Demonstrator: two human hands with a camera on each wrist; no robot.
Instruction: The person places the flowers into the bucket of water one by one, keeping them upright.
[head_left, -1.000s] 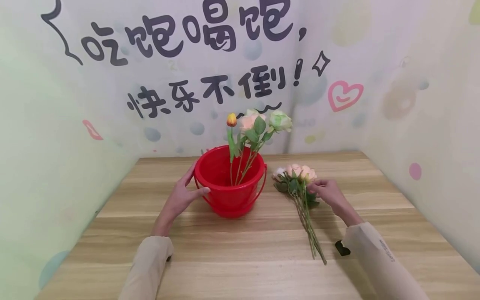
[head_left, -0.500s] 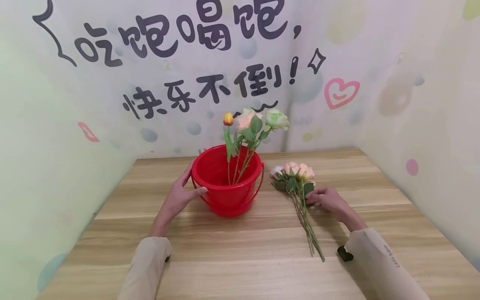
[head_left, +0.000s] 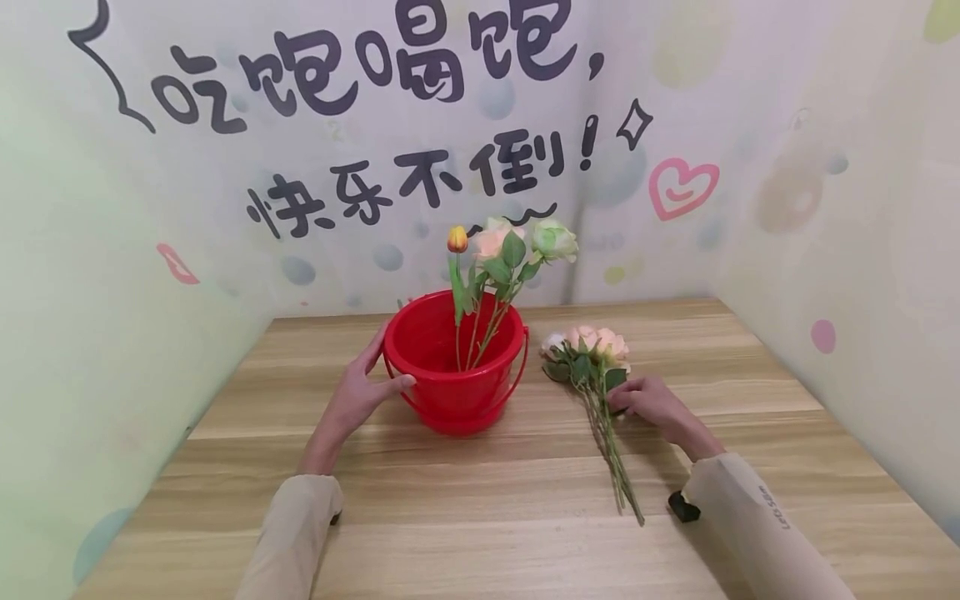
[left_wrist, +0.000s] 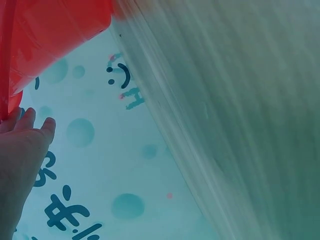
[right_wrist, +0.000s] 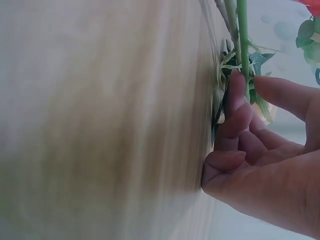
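Observation:
My left hand (head_left: 358, 402) rests against the left side of a red bucket (head_left: 459, 410), thumb at its front rim and fingers stretched along the outer wall. An orange-yellow tulip (head_left: 457, 240), a pale pink rose (head_left: 491, 242) and a greenish-white rose (head_left: 555, 240) stand in the bucket, leaning on its inside. To its right, a bunch of pink roses (head_left: 609, 345) lies on the table, stems pointing toward me. With thumb and forefinger my right hand (head_left: 656, 404) pinches a green stem (right_wrist: 242, 30) of that bunch, just below the leaves; its other fingers touch the tabletop.
The wooden table (head_left: 450, 525) meets a printed wall (head_left: 337, 267) close behind the bucket, with side walls at left and right. The bucket's red handle (head_left: 519, 379) hangs down its right side. A dark object (head_left: 683, 507) shows at the right cuff.
My right hand has shifted slightly down and left along the bunch, from near the blooms to the stems below the leaves. The left hand stays on the bucket; the whole view shifted a little.

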